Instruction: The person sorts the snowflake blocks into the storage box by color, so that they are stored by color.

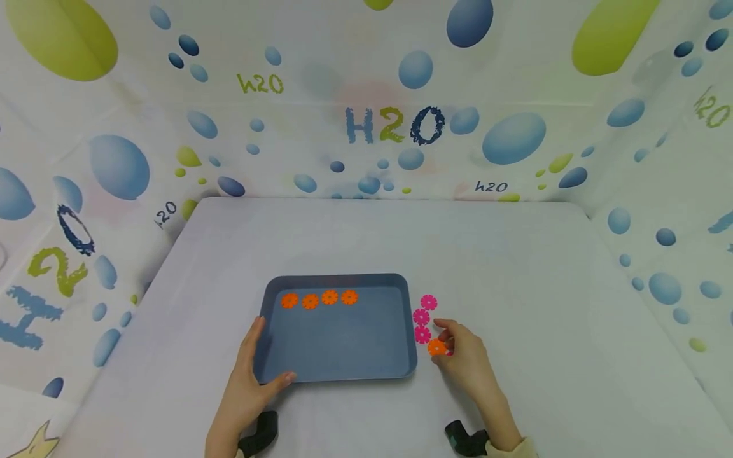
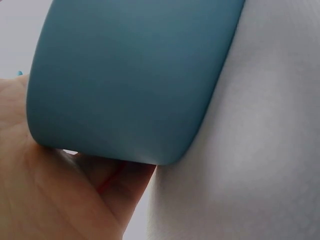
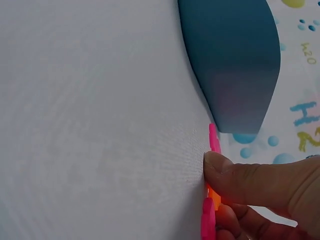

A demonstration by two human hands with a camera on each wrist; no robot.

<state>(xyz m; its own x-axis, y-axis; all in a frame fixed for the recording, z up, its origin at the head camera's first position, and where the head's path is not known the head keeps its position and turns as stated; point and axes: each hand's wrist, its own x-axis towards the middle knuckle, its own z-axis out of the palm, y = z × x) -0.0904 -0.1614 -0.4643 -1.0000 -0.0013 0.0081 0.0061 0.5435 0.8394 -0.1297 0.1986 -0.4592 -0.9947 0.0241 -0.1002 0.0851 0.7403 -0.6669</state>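
My left hand (image 1: pixel 246 375) holds the near left corner of a blue-grey tray (image 1: pixel 338 343), thumb at the front rim and fingers along the left side. In the left wrist view the tray's wall (image 2: pixel 125 85) fills most of the picture. Inside the tray, several orange flower-shaped pieces (image 1: pixel 310 301) form a row near the back rim. Right of the tray, my right hand (image 1: pixel 466 359) pinches another orange flower-shaped piece (image 1: pixel 436 346) between thumb and fingers. A pink flower-shaped piece (image 3: pixel 208 220) shows close by it, mostly hidden by the hand in the head view.
Three pink flower-shaped pieces (image 1: pixel 422 317) lie in a line beside the tray's right wall. A white cloth covers the table (image 1: pixel 515 267). Behind and at both sides hang white curtains (image 1: pixel 321 140) printed with blue and green drops.
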